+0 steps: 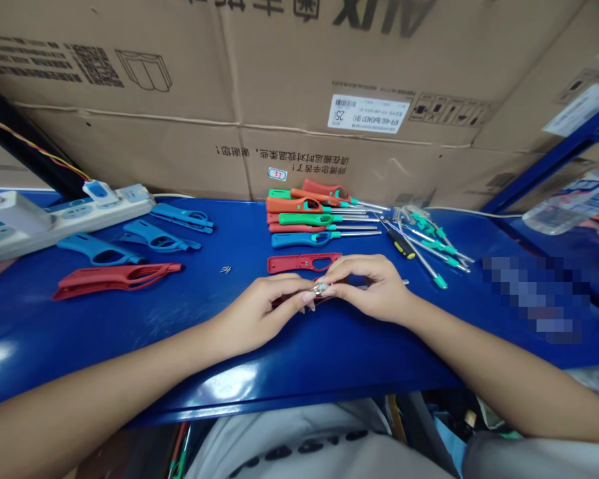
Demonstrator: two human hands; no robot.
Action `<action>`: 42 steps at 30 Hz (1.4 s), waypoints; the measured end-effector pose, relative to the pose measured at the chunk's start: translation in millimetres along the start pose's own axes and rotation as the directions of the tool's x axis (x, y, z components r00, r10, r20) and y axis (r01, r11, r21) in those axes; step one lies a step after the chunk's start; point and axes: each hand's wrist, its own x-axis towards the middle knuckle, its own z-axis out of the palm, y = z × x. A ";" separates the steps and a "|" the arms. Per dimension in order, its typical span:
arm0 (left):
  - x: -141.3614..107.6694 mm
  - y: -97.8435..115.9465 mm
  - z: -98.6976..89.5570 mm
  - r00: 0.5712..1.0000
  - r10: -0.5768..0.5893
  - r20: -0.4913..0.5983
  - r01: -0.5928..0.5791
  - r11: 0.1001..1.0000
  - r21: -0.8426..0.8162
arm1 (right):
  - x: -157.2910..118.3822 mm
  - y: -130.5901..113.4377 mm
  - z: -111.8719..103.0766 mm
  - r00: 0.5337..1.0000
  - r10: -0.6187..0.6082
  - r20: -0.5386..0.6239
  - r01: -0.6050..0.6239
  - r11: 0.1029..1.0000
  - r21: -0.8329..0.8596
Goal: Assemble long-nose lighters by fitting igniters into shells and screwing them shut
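Observation:
Both hands meet above the blue table, pinching one small metallic part (320,289) between their fingertips. My left hand (259,309) closes on its left side, and my right hand (372,289) holds it from the right. Under the fingers, a red piece is mostly hidden. Just behind them lies an open red lighter shell half (289,263), partly covered by my right hand. Beyond it, several lighters with metal tubes are stacked, among them a blue one (299,239) and a green one (302,219).
Blue shells (162,236) and a red shell (114,279) lie left, near a power strip (70,219). Small screws (225,269) sit left of centre. A black-yellow screwdriver (402,245) and metal tubes with teal ends (432,266) lie right. A cardboard box (180,146) stands behind.

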 end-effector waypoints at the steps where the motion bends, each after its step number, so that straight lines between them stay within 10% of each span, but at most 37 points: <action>1: 0.3 0.2 -0.3 1.000 0.005 0.004 -0.005 1.000 -0.003 | 0.1 -0.2 -0.3 1.000 0.009 0.005 -0.009 1.000 0.011; 14: 1.1 -1.1 -2.5 0.999 0.040 0.011 -0.040 0.999 -0.021 | 1.5 -6.7 -1.3 0.992 0.123 0.023 -0.124 0.989 0.083; 21: 3.7 -8.9 -1.4 0.973 -0.107 -0.206 0.098 0.994 -0.055 | -0.3 -2.3 0.6 0.958 0.284 -0.037 -0.284 0.959 -0.012; 24: 4.5 -12.7 -0.7 0.953 -0.172 -0.248 0.149 0.983 -0.109 | -1.8 -5.0 -2.5 0.970 0.187 0.155 -0.153 0.966 -0.206; 28: 5.1 -11.3 -0.3 0.949 -0.211 -0.233 0.169 0.967 -0.188 | -5.1 -10.6 -3.9 0.865 0.159 0.476 0.052 0.915 -0.401; 42: 4.4 -14.7 1.5 0.946 -0.227 -0.230 0.183 0.963 -0.198 | -8.0 -0.5 -5.0 0.851 0.115 0.513 0.230 0.796 -0.560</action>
